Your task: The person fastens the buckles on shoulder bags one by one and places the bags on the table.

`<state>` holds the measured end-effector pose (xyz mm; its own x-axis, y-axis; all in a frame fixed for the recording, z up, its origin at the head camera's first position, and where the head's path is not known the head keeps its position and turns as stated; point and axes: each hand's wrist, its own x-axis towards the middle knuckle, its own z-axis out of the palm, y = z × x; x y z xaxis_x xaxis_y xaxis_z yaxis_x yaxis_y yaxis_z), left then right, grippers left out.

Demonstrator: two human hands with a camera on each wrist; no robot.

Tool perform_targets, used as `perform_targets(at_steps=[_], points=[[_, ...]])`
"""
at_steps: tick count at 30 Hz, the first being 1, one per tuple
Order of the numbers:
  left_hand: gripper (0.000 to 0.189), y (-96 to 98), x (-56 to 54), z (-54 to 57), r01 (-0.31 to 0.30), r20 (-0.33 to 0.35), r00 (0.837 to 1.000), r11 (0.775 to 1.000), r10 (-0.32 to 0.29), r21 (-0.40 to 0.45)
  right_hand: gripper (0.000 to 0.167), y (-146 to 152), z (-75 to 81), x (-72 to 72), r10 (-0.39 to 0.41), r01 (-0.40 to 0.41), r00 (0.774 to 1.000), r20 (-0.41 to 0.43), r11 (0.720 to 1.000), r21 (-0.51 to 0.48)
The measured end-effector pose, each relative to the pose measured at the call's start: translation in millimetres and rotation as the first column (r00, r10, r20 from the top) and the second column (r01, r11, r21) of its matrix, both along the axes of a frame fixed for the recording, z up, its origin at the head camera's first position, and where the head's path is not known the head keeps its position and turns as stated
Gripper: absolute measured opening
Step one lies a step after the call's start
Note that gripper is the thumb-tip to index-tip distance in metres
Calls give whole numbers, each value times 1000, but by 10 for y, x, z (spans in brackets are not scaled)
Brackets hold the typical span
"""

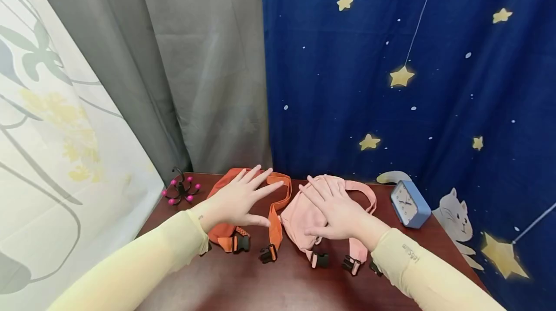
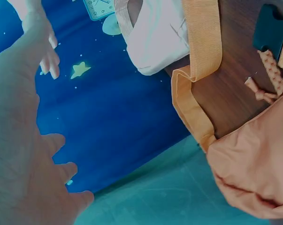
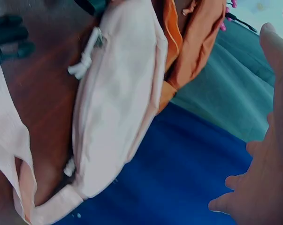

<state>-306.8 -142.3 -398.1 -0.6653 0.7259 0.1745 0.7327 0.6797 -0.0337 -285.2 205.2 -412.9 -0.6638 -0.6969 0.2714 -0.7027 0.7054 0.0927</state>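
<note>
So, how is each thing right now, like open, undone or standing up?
Orange bag: lying on the table
Orange bag's buckle: unclipped, halves apart
Pink bag: lying on the table
Pink bag's buckle: unclipped, halves apart
Left hand: open, fingers spread
Right hand: open, fingers spread
Clock: standing on the table
Black hook: nothing hung on it

Bright, soft light fills the room here; I catch pale glare on the glossy reddish-brown wooden table (image 1: 282, 289), while both wrist views look hazy, tinged blue-green.
</note>
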Motion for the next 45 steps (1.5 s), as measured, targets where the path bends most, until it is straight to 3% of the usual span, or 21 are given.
perform_targets(at_steps=[7, 15, 19, 27, 32, 37, 45], points=[[92, -134, -24, -235, 9, 10, 1000, 995, -10, 103, 95, -144, -256, -2, 105, -105, 994, 24, 994, 12], [74, -313, 34, -560, -83, 93, 993, 983, 68, 165, 74, -437, -577, 116, 152, -152, 969, 193, 988, -14], [63, -410, 57, -741, -116, 126, 988, 974, 92, 196, 67, -552, -717, 156, 178, -176, 955, 236, 984, -31], [48, -526, 111, -1114, -132, 242, 968, 954, 65, 271, 55, -728, -990, 197, 151, -144, 942, 300, 989, -43], [42, -587, 124, -1303, -117, 231, 972, 938, 40, 327, 48, -820, -1072, 154, 144, -122, 933, 330, 989, -88], [36, -618, 120, -1428, -118, 229, 973, 903, 23, 412, 42, -887, -1095, 113, 120, -87, 930, 347, 990, -110], [31, -652, 121, -1536, -222, 329, 942, 859, 66, 461, 25, -979, -1192, 74, 88, -7, 917, 390, 979, -204]])
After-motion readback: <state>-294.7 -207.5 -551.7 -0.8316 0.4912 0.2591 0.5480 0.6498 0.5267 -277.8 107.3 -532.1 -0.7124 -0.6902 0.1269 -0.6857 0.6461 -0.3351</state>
